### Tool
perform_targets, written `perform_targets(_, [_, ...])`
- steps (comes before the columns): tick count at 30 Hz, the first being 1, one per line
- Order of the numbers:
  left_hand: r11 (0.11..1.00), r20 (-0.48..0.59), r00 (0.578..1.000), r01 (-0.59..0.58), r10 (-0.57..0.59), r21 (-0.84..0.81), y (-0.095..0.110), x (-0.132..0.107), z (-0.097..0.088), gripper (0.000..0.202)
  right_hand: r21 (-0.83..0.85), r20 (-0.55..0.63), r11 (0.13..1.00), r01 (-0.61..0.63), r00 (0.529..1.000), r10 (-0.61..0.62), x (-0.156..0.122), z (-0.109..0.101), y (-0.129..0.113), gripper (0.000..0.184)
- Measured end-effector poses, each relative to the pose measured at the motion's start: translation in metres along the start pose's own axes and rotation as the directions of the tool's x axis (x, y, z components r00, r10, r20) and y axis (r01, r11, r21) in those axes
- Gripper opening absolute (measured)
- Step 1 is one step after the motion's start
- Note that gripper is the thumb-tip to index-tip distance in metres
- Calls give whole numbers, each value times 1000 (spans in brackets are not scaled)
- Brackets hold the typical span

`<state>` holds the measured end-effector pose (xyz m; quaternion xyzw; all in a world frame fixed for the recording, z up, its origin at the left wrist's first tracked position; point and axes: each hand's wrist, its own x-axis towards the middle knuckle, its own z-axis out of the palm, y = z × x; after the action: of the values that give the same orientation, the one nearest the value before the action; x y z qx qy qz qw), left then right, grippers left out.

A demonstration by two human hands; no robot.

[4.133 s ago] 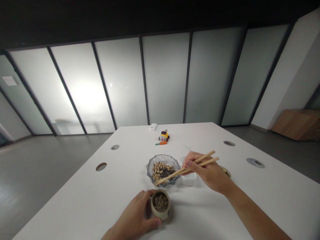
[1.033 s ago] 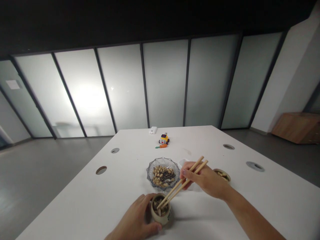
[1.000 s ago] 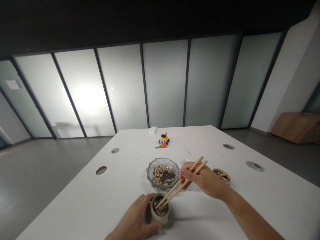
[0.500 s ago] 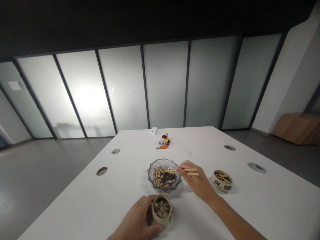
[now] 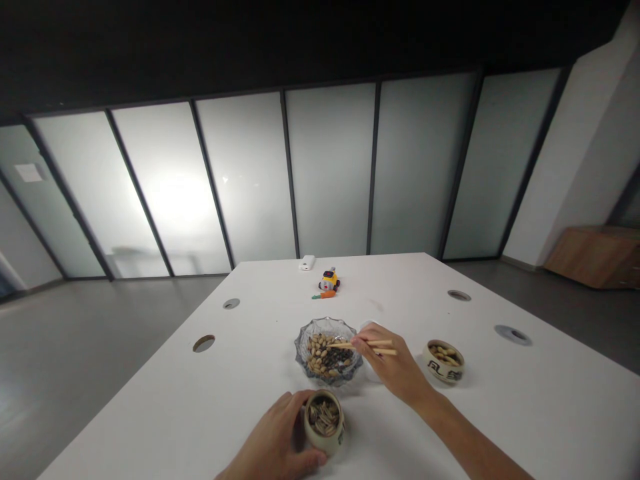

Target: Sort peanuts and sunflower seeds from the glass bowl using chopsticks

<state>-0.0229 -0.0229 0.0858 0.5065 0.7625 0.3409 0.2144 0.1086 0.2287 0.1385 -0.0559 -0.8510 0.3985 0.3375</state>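
Observation:
My right hand grips a pair of wooden chopsticks, their tips down among the nuts and seeds in a scalloped glass bowl. Pale pistachio-like nuts lie to the left in that bowl, dark seeds to the right. Whether the tips pinch anything is too small to tell. Nearer to me, my left hand is wrapped around the left side of a small cream ceramic cup holding striped sunflower seeds.
Right of my right hand stands a second cream cup with dark characters, holding peanuts. A clear container, partly hidden, is behind my right hand. Farther back lie a toy carrot, a yellow toy car and a white device. Round holes pierce the white table.
My right hand and the chopsticks have dipped slightly, the tips shifting a little left and down within the glass bowl. My left hand and its cup have stayed in place.

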Motion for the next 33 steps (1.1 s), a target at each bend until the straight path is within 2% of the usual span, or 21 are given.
perform_targets(5, [999,1,999,-47,47,-16,-2,-1,0,72,-15,34,1000,7,999,-6,0,1,-2,41])
perform_targets(17, [1000,12,1000,-20,20,-13,2,0,-2,70,-21,36,998,65,997,-64,0,-2,-12,42])
perform_targets(20, [1000,10,1000,-3,3,0,3,0,-2,69,33,-7,999,10,1000,-10,5,-11,-17,44])
perform_targets(23, [1000,6,1000,-1,1,-5,2,0,-1,71,260,-20,955,-145,988,155,11,-24,-23,52])
perform_targets(26, [1000,2,1000,-15,15,-18,0,0,-1,72,438,110,851,-290,957,269,13,-37,-30,58])
perform_targets(30, [1000,21,1000,-9,9,-3,1,0,-2,72,410,334,836,-365,913,234,10,-46,-41,53])
perform_targets(33, [1000,19,1000,-12,12,-3,3,-1,-2,70,400,325,854,-334,922,209,9,-45,-45,51])
